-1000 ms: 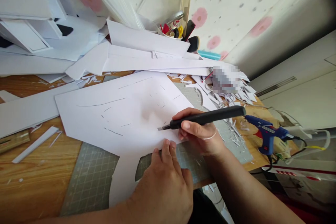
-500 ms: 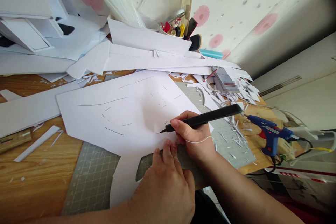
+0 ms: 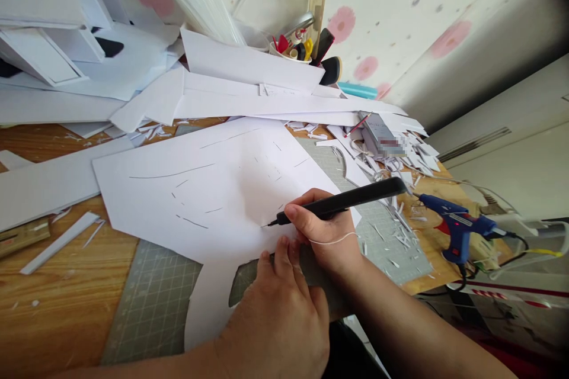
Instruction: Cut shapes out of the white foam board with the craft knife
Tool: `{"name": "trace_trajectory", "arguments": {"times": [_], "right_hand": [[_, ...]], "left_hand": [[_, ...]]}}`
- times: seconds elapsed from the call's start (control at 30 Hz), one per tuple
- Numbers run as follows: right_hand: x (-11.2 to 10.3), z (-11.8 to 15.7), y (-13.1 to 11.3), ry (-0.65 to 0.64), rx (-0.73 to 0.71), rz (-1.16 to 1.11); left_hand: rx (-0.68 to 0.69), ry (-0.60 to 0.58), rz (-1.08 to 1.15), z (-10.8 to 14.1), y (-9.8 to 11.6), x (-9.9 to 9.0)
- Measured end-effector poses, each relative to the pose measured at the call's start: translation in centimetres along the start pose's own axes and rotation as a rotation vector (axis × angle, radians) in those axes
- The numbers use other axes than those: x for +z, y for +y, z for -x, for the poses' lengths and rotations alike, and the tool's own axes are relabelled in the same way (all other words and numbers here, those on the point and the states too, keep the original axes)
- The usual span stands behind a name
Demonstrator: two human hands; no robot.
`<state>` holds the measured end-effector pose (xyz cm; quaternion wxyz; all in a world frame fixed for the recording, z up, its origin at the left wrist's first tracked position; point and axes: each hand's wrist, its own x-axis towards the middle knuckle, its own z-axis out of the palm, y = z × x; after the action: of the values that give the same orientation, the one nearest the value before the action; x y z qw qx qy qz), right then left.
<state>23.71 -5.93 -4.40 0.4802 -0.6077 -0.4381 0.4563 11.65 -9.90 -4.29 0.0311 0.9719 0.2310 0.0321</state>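
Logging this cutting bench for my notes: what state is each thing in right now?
right hand: grips the black knife
black knife: tip down on the sheet
left hand: fingertips pressing the sheet's near edge
white sheet: flat, marked with lines
cutting mat: partly covered
glue gun: lying aside, corded

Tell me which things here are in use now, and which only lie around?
In use:
- black craft knife, held in the right hand
- white sheet, pressed by the left hand
- cutting mat under it

Lying about:
- blue glue gun
- tool cup
- paper scraps
- white strip
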Motion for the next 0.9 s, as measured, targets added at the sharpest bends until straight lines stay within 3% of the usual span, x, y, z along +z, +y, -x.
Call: {"name": "trace_trajectory", "arguments": {"times": [0.1, 0.3, 0.9], "right_hand": [[-0.1, -0.1, 0.1, -0.019, -0.001, 0.022], [-0.3, -0.1, 0.1, 0.003, 0.011, 0.03], [-1.1, -0.8, -0.7, 0.067, 0.052, 0.084]], "left_hand": [[-0.005, -0.012, 0.0, 0.0, -0.1, -0.1], [-0.005, -0.142, 0.049, 0.0, -0.3, -0.7], [-0.011, -0.161, 0.068, 0.2, -0.3, -0.6]]}}
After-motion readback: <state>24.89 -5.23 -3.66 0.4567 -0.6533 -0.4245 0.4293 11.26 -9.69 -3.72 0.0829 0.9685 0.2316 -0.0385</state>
